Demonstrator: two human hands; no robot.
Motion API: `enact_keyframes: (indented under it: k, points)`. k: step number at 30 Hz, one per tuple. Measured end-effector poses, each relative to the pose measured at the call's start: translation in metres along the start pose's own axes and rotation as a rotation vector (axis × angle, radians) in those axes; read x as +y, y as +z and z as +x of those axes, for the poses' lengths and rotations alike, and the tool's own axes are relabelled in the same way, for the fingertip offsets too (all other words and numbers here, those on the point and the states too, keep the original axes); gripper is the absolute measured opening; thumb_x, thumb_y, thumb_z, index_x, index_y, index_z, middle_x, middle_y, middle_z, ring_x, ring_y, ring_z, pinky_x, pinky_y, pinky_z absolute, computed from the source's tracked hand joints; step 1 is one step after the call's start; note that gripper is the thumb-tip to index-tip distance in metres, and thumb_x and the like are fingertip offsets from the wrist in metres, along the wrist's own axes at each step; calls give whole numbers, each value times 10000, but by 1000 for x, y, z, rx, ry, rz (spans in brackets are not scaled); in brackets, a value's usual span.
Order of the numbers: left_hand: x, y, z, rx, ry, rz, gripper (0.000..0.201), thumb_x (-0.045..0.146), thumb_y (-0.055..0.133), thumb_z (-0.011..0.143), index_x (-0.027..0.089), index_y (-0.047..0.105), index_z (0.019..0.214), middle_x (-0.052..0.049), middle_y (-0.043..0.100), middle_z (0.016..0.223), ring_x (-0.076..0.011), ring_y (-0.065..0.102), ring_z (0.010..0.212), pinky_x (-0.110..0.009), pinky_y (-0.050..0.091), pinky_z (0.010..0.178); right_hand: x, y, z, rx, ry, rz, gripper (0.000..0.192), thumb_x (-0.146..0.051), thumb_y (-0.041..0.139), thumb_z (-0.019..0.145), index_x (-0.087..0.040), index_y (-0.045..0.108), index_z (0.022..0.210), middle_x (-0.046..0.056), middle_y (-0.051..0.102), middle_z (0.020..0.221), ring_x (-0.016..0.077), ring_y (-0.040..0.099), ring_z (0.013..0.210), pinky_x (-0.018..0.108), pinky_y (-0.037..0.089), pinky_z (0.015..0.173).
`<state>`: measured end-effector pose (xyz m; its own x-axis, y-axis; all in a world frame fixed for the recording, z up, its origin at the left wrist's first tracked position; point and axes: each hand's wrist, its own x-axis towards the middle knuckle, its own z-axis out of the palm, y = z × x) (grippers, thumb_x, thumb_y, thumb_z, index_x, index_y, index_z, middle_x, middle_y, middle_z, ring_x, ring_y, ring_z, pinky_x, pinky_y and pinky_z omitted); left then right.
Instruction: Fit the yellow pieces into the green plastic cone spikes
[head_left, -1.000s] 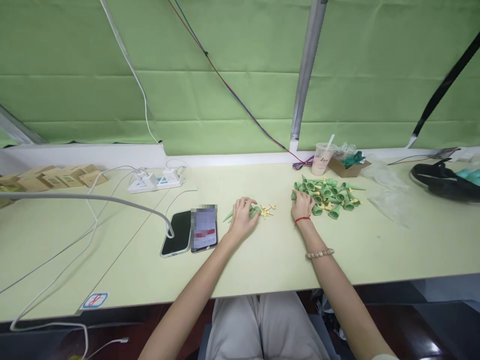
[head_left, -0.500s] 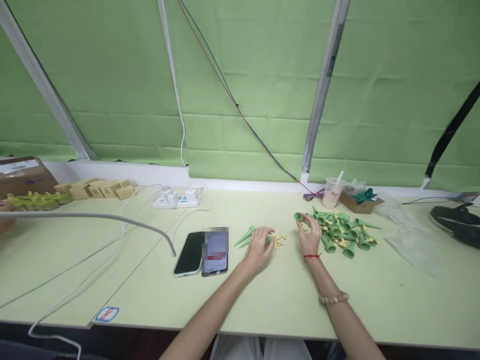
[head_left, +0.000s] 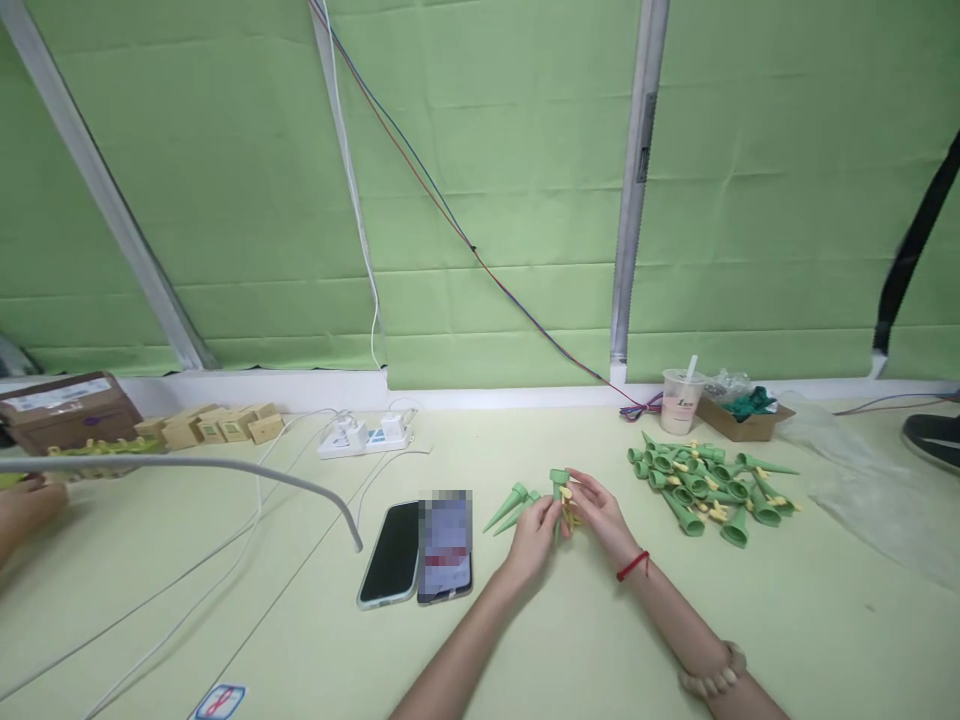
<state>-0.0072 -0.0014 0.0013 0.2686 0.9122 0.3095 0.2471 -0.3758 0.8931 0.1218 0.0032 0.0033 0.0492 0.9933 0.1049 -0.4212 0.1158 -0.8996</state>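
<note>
Being held up just above the pale green table, near the middle of its width, is a green plastic cone-shaped spike with a small yellow plastic piece at its side. The spike is being pinched between both hands: the left hand is being kept curled, its fingertips closed on the lower part, while the right hand, with a red string at its wrist, is being kept partly closed with thumb and fingers on the yellow piece and the spike's wide end. Two more green cones are lying flat on the table just left of the left hand. A heap of green cones and yellow pieces is lying well to the right, towards the table's far edge. Two phones are lying side by side left of the hands. A plastic cup with a straw is standing by the far edge, beside a small cardboard tray.
</note>
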Motion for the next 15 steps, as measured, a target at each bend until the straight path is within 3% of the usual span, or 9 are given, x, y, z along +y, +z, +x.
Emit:
enact_keyframes:
  k: [6,9,12,15]
  points:
    - [0,-5,4,117,-35,-69,307,434,490,774,148,588,828,-11,561,614,-130,517,568,-245,391,557,5,-1,4,-14,25,-112,394,-515,697,585,-161,625,742,28,624,606,145,581,538,289,493,565]
    - [6,-6,1,77,-50,-92,347,483,484,771,153,563,843,24,512,500,-111,490,472,-224,372,499,5,-2,3,11,-15,-113,383,-514,715,561,-165,595,663,20,605,596,135,564,541,282,489,570]
    - [9,-3,-3,-19,-164,-188,415,570,370,797,175,482,855,88,368,341,-96,353,295,-204,273,368,5,-1,0,-87,-5,-137,370,-509,704,586,-164,598,672,5,586,602,112,536,545,264,471,583]
    - [7,1,-6,8,-200,-208,420,602,347,790,191,433,797,104,317,310,-93,293,251,-208,221,329,2,2,-4,-170,-18,-182,353,-491,705,598,-159,594,650,-7,571,596,97,517,555,247,449,597]
